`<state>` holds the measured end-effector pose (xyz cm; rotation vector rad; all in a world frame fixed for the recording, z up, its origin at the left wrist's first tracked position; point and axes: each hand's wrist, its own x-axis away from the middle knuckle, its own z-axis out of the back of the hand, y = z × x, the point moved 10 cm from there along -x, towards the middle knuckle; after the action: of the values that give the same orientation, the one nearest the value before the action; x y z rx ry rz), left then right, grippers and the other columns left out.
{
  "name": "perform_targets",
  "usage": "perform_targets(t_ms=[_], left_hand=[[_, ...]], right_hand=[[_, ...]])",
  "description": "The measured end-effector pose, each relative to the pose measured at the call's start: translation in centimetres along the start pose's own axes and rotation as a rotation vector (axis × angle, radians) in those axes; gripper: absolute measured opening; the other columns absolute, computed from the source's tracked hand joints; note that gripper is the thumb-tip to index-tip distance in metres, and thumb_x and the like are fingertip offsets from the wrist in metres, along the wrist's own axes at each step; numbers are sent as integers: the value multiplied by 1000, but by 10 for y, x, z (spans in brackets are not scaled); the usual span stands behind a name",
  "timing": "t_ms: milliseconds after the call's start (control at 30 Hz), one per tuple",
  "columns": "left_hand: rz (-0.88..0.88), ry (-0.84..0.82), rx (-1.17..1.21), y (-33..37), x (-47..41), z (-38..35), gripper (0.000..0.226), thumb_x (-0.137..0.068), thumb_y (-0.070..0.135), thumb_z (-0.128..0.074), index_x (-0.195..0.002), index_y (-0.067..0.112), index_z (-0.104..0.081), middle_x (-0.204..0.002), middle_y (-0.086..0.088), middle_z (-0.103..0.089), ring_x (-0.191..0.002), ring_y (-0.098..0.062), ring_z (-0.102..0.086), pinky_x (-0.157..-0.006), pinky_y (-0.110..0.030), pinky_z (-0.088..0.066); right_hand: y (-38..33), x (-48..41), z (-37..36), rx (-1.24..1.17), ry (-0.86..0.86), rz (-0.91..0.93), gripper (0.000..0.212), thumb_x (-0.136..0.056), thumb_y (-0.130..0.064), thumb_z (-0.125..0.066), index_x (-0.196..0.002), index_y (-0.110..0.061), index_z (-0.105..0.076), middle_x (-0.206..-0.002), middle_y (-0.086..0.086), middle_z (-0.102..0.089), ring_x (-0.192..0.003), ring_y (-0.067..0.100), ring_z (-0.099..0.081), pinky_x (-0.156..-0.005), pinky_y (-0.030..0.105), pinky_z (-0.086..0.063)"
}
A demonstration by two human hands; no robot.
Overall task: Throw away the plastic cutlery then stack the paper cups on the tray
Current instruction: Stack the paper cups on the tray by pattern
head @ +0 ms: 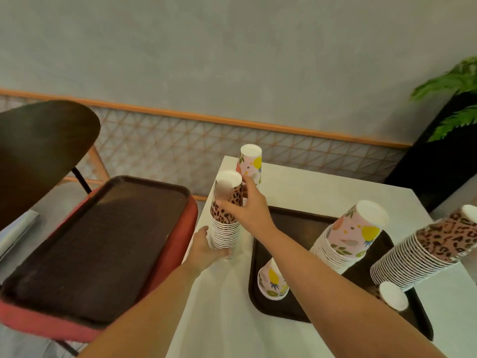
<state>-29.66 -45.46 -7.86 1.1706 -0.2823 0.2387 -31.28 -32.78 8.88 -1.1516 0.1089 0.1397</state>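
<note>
No words, numbers or signs can be read here. The paper cups (225, 235) have only spots and fruit pictures on them, with no letters.

Unseen
Left hand (204, 248): my fingertips hidden behind leopard cup stack (224, 236), left edge of table (296, 182). Rightmost stack (423, 254): top clipped by frame.
</note>
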Motion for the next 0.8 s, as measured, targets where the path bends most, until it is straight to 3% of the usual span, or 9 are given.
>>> perform_targets(t_ms=[67,167,333,500,700,800], left_hand=[[-24,-28,32,1,-7,-4,111,-48,32,-90,-140,12,-31,-144,-6,-38,-134,-24,-38,-108,-43,-37],[-80,-44,88,6,-14,-9,95,-51,21,-92,-128,21,-36,-125,1,-52,-118,-18,-51,-93,-31,-45],[-102,-35,122,2,-23,-14,103,-56,22,-90,-139,19,-30,-127,3,-52,-115,-15,-50,-93,-29,-44],[-100,0,101,2,-24,-15,92,-58,18,-89,-134,17,-37,-123,-1,-56,-113,-20,-54,-88,-29,-47],[-114,-17,70,4,-19,-12,80,-59,15,-87,-125,19,-42,-108,3,-56,-101,-16,-55,-76,-24,-46],[-109,-39,69,4,-12,-10,82,-59,16,-87,-127,19,-41,-110,3,-55,-101,-15,-54,-76,-23,-46]], right_hand=[[0,-4,-2,9,3,3,63,-77,-26,-76,-130,-20,-43,-114,-12,-55,-105,2,-50,-91,23,-45],[1,-9,-5,19,-4,14,68,-77,-28,-76,-135,-19,-41,-126,-7,-56,-113,4,-50,-95,24,-44],[7,-15,-3,41,21,9,68,-77,-28,-75,-134,-22,-41,-128,-5,-56,-114,6,-51,-97,29,-46],[6,-16,1,23,18,-1,63,-78,-25,-74,-132,-22,-42,-117,-14,-53,-111,5,-50,-93,25,-45],[7,-16,10,-32,55,-41,62,-81,-23,-72,-134,-22,-40,-118,-11,-53,-108,3,-50,-84,11,-43],[8,-15,12,-48,68,-69,63,-81,-23,-72,-136,-21,-39,-118,-9,-54,-107,4,-50,-87,17,-44]])
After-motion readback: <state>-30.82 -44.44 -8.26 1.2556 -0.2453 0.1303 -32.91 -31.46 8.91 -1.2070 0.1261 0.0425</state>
